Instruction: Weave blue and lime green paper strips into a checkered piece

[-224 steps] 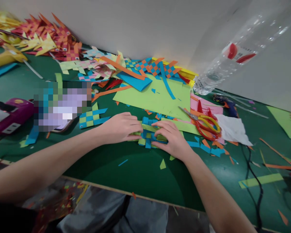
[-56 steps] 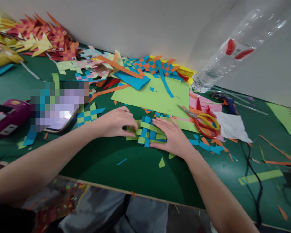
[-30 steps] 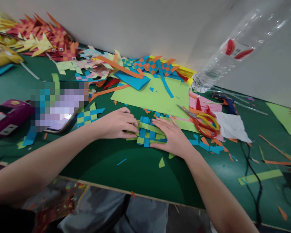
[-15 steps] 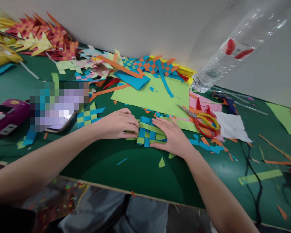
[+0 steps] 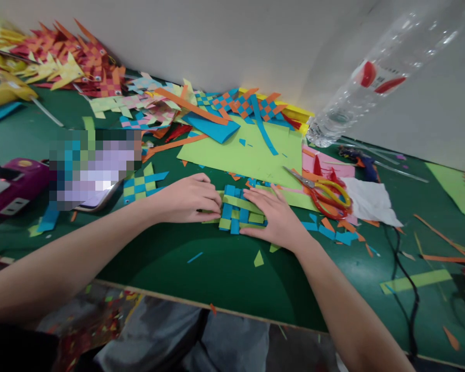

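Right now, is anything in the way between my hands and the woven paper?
Nothing visible: your right hand rests on the woven paper, and your left hand is at its left end.

My bare left forearm (image 5: 81, 253) slants in from the lower left to my left hand (image 5: 189, 199), held back upward, its fingers curled down and its thumb beneath them. My bare right forearm (image 5: 349, 299) rises from the lower right, and my right hand (image 5: 277, 217) reaches inward, fingers extended, its thumb spread well apart below.
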Demonstrator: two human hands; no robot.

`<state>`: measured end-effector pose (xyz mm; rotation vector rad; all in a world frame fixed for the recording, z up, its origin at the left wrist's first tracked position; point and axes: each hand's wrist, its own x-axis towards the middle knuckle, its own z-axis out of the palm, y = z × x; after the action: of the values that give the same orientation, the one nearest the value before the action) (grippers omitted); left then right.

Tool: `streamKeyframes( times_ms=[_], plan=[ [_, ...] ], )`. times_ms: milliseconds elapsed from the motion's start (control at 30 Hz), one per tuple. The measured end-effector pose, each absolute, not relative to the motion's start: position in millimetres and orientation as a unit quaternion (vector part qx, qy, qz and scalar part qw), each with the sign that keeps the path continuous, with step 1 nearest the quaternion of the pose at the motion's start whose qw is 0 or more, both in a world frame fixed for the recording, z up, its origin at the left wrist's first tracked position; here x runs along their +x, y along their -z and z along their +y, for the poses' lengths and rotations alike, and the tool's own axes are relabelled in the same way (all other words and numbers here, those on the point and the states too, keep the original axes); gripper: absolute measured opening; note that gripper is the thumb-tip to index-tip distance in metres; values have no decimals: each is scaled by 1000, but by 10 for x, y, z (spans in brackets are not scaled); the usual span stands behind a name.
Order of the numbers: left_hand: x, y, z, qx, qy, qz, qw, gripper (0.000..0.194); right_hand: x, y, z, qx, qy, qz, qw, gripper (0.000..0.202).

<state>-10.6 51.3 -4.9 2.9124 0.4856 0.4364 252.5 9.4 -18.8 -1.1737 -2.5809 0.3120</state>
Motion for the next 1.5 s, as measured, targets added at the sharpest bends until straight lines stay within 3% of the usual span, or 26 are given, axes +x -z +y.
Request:
streamKeyframes(
  times_ms=[233,433,600,1167,1333,1500],
  plan=[
    [-98,40,491,973,-159,163,47,18,2531,183,97,-408,-111,-895,142,77],
    [18,100,445,937,-239,253,6,15,2528,183,90,-409,-110,-894,148,76],
    [133,153,402,941,-200,272,10,24,2526,193,93,-408,-109,-893,155,76],
    [38,163,441,948,-155,274,35,24,2524,176,89,-407,-117,-893,154,78],
    [38,133,427,947,-153,278,51,25,2528,84,65,-403,-113,-892,171,49],
    [40,136,426,947,-159,277,49,24,2563,72,84,-412,-88,-892,161,43]
  ],
)
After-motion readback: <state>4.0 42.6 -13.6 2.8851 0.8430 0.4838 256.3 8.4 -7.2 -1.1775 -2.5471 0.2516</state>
